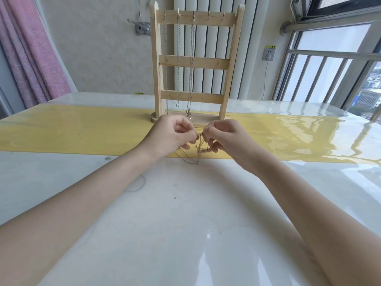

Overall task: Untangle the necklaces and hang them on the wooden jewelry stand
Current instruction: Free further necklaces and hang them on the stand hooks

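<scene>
A wooden jewelry stand (194,62) stands upright at the far middle of the table, with three thin chains (178,58) hanging from hooks on the left part of its top bar. In front of its base, my left hand (173,135) and my right hand (222,139) meet, both pinching a tangle of thin necklaces (201,147). The tangle hangs between my fingertips, and loops of chain trail down onto the table. Which strand each hand pinches is too fine to tell.
The table (185,223) is glossy white with a yellow band (72,133) running across under the stand. A pink curtain (31,54) hangs at the far left. A window with railings (329,65) is at the right, a radiator behind the stand.
</scene>
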{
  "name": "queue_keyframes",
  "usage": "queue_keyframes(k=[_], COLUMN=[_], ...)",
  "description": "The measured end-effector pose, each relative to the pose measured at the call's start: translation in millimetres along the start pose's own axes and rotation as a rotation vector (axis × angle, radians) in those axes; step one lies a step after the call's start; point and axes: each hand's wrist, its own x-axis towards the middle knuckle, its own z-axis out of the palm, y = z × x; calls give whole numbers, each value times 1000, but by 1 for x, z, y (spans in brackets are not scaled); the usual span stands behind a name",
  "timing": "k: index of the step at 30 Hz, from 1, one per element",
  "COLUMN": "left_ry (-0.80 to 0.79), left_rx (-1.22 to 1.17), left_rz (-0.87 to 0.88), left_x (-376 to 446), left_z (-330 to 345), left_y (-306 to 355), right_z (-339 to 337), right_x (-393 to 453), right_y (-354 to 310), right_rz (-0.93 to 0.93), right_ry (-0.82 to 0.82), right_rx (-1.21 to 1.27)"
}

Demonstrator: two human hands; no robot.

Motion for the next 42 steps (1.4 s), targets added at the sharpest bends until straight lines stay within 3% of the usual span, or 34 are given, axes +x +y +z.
queue_keyframes(k=[3,6,13,17,21,24,30,36,39,42], left_ry=[11,-29,-52,-110,-134,-247,-347,-432,-358,-189], left_rx=[-234,-309,-94,-72,-274,-468,-472,-634,-675,-542], left_rz=[-94,-130,-26,-50,-139,-263,-314,-390,-384,-315], left_x=[-1,-1,0,0,1,2,5,5,5,7], left_z=[2,1,4,3,-1,-7,-12,-20,-17,-10], left_y=[0,0,-3,-4,0,2,-3,-5,-4,-3], right_z=[-1,-1,3,2,1,-3,-2,-3,-4,-3], right_x=[0,0,0,0,0,0,0,0,0,1], right_y=[1,1,2,0,-3,-4,-1,-5,-3,-2], right_rz=[21,37,43,20,15,33,37,17,12,11], right_ry=[-46,-56,-34,-9,-54,-124,-170,-198,-154,-104], right_rx=[120,138,58,-59,19,137,109,150,145,128])
